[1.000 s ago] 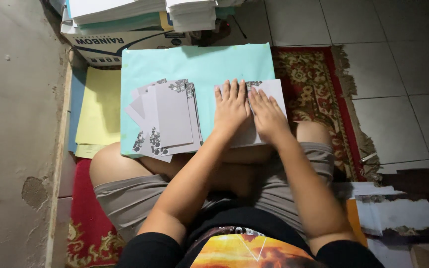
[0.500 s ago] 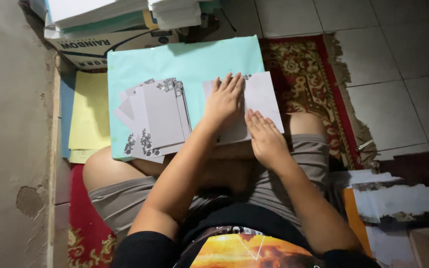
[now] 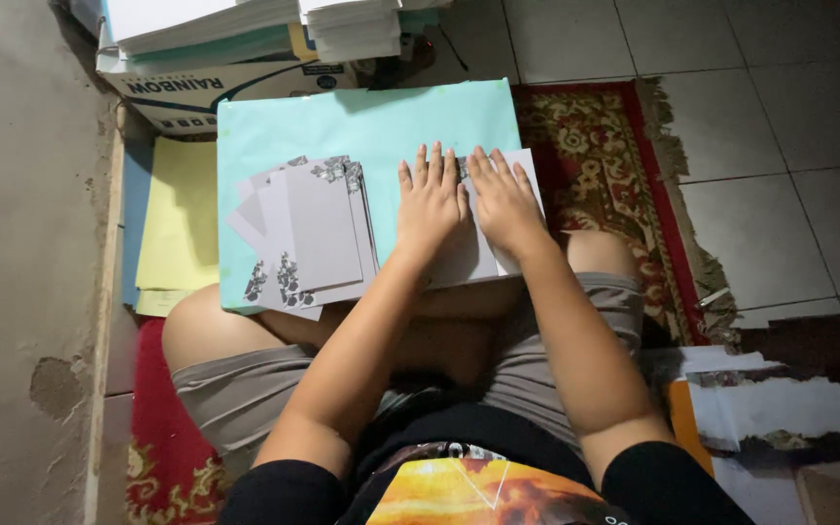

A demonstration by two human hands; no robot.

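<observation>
Turquoise card is the landmark: a big sheet lying across the person's lap and reaching forward to the cardboard box at its far edge. Left of it, partly tucked beneath, lie yellow sheets with a strip of blue paper beyond them, against the concrete wall.

On the turquoise card's left half rests a fanned stack of pale grey cards with dark floral corners. Their long axis runs away from the person, tilted a little, and the near ends hang over the card's near edge above the thigh.

On its right half lies a single pale sheet of the same kind, long axis also pointing away from the body, its right edge reaching just past the turquoise card over the patterned red rug. Both hands sit on this sheet, side by side and nearly touching. The left hand is flat, palm down, fingers spread and pointing forward; it grasps nothing, only presses on the sheet's left part. The right hand lies the same way on the sheet's middle, fingers splayed, nothing pinched.

The fanned stack lies just left of the left hand, near but apart, so that hand is plainly the nearer one to it; the right hand would have to cross over.

Right of the rug are grey floor tiles, and near the person's right hip lies more loose white paper.
</observation>
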